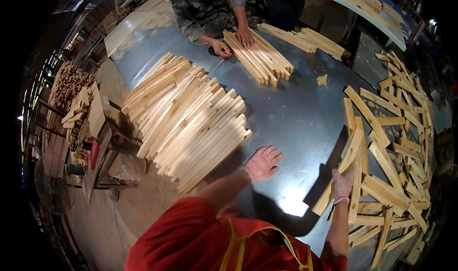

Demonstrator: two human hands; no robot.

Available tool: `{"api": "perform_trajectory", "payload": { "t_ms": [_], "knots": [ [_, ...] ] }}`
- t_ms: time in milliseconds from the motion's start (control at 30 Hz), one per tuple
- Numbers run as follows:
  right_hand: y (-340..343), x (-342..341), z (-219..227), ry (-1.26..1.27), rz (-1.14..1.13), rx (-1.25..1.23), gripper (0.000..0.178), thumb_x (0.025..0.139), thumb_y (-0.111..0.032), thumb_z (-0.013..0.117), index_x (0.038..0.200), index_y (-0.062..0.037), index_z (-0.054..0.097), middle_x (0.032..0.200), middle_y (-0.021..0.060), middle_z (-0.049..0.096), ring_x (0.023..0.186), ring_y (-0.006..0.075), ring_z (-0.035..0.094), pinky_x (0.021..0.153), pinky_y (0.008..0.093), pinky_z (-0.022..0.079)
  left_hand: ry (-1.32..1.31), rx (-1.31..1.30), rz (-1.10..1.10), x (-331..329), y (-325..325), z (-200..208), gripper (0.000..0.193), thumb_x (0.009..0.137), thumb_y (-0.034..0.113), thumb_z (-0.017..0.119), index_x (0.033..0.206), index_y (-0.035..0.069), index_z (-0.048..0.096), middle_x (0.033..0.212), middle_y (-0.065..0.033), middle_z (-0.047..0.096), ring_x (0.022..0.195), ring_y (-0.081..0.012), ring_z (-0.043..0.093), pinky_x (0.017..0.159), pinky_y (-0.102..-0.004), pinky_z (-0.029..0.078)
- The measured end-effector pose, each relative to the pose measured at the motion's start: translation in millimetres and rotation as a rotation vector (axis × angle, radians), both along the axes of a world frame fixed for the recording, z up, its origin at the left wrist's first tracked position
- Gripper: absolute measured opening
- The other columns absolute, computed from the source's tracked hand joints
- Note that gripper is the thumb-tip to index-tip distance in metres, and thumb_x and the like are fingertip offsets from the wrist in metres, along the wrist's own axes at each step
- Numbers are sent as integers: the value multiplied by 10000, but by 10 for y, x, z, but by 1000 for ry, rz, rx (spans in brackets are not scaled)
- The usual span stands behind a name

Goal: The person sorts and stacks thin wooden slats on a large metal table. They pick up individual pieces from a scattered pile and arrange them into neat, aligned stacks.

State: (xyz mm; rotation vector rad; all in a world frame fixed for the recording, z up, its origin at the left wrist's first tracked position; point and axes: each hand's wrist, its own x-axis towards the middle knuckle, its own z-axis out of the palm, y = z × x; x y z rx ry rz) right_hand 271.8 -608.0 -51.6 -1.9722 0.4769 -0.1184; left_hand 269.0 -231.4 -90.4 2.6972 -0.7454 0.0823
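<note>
My left hand [264, 164], in a pale knit glove, rests on the metal tabletop [300, 113] with its fingers spread and nothing in them. Just to its left lies a wide spread of wooden slats [195, 123], set side by side in a slanting row. At the right, my right hand [342, 184], gloved too, is closed on a wooden slat [351, 149] that slants across the table over its own dark shadow. A second slat [356, 194] lies right beside that hand. The fingertips are partly hidden by the wood.
A loose, crisscrossed heap of slats [391, 175] covers the right side. Across the table a co-worker's hands [244, 36] touch a bundle of slats [262, 61]. More slats [305, 39] lie behind, near a small pile of shavings [322, 80]. A fan [50, 180] stands at far left.
</note>
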Motion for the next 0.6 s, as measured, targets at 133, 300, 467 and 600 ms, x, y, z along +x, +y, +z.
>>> {"api": "perform_trajectory", "payload": {
  "t_ms": [133, 300, 467, 600],
  "knots": [
    [681, -153, -210, -289, -169, 410, 873, 939, -115, 768, 1632, 56, 266, 1457, 192, 558, 1218, 230, 589, 1058, 303, 468, 475, -248, 179, -208, -269, 288, 744, 929, 490, 705, 1502, 56, 508, 1449, -163, 581, 1333, -367, 551, 1198, -453, 395],
    [1925, -662, 290, 28, -69, 602, 754, 946, -170, 645, 1613, -41, 316, 1119, 124, 677, 915, 167, 628, 745, 300, 526, 1272, -1082, 276, -1068, -87, 342, 432, 951, 290, 768, 1271, 29, 641, 1070, -59, 697, 958, -182, 680, 836, -334, 558],
    [2110, -1150, 67, 233, -7, 546, 831, 923, -192, 747, 1616, 30, 346, 1178, 111, 694, 996, 252, 658, 904, 351, 524, 1302, -1267, 475, -1368, 461, 218, 365, 927, 197, 739, 1233, 2, 700, 1017, -35, 714, 833, -165, 672, 749, -317, 542],
    [1683, -1473, 32, 165, 66, -412, 718, 886, -248, 763, 1529, -52, 511, 1439, 259, 602, 1339, 431, 579, 1139, 467, 463, 983, -936, 485, -1346, 551, 91, 515, 896, 154, 682, 1391, 26, 618, 1040, -117, 726, 906, -231, 681, 853, -354, 545]
  ]
}}
